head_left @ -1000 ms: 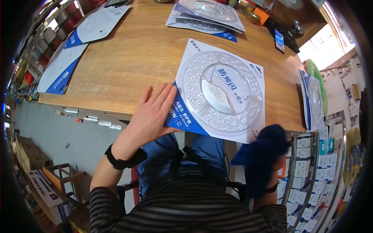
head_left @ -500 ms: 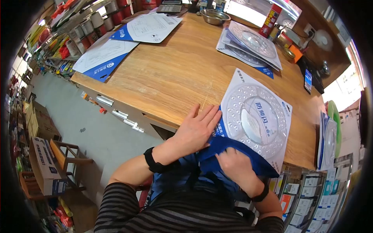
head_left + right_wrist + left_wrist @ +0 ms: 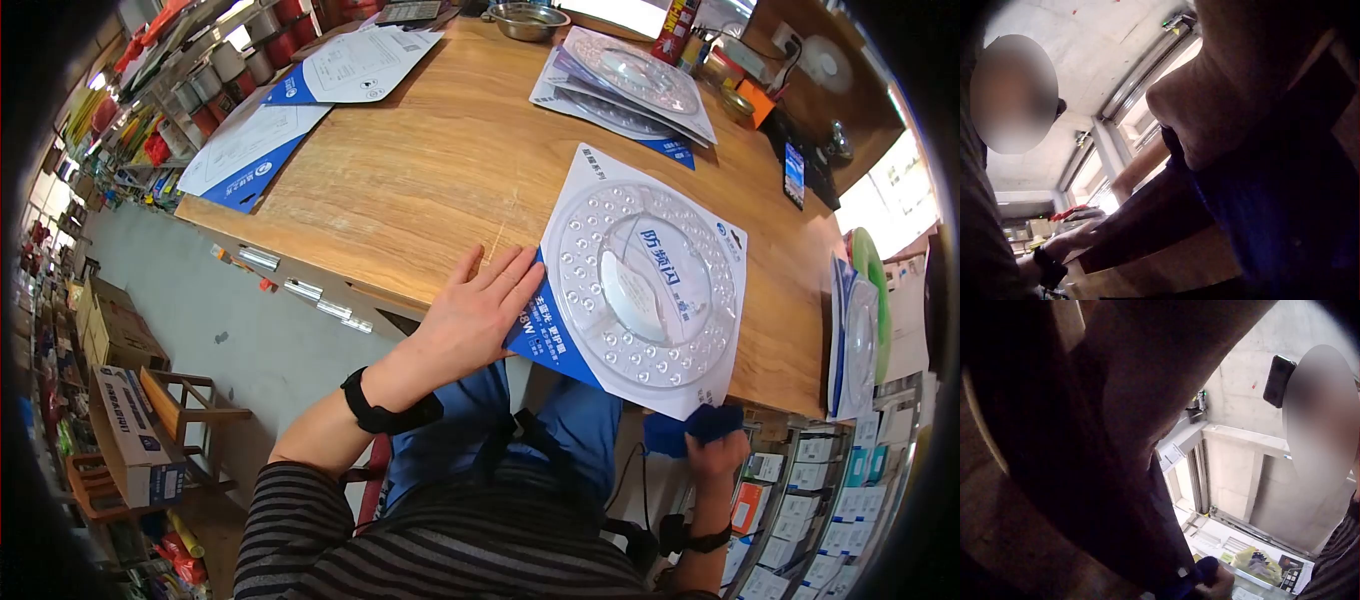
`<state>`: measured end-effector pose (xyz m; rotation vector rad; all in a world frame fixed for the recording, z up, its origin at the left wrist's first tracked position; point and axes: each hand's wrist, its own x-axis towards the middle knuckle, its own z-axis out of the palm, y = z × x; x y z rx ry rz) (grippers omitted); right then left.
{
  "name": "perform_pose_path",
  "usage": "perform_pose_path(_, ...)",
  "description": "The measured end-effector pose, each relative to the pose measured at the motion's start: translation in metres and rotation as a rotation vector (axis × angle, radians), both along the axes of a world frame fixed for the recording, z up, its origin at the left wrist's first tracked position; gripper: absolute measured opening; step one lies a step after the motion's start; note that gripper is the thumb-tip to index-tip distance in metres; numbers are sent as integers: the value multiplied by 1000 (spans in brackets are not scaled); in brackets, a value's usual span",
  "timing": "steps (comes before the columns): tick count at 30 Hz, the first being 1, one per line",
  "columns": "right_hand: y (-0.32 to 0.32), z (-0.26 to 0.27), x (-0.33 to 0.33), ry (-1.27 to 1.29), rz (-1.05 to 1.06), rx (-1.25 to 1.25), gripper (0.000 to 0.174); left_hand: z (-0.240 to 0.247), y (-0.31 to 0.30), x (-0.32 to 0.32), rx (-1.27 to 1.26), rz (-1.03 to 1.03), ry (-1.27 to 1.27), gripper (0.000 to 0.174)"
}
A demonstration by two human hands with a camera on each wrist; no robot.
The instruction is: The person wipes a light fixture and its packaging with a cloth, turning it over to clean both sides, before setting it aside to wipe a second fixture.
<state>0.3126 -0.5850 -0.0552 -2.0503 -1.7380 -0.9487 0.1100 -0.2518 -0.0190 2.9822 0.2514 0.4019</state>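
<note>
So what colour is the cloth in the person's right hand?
The cloth is dark blue, seen best in the head view.

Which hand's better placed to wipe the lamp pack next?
Right, likely: the right hand grips the cloth by the pack's near corner; the left hand holds no cloth, its fingers resting at the pack's left edge.
</note>
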Motion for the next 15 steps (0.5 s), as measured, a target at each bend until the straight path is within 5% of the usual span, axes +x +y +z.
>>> perform_pose_path(3, -31, -12, 24, 30, -39, 43, 17, -3, 0, 0, 6, 10, -31, 94)
perform_pose_path(5, -71, -34, 51, 213, -526, -260, 16, -3, -1, 0, -6, -3, -49, 93)
perform_pose_path(6, -92, -51, 64, 214, -530, -261, 16, -2, -1, -1, -7, -7, -48, 93)
perform_pose_path(9, -146, -75, 99, 520, -495, 55, 19, -2, 1, 3, -28, -21, -24, 93)
perform_pose_path(11, -172, -66, 95, 990, -842, 511, 24, -2, 1, 1, -29, 9, -18, 92)
perform_pose_path(13, -156, -35, 82, 1276, -387, 958, 30, 2, -2, 3, -45, -21, -37, 93)
perform_pose_path(15, -103, 16, 51, 978, -283, 866, 33, 6, -4, 8, -51, -38, -61, 94)
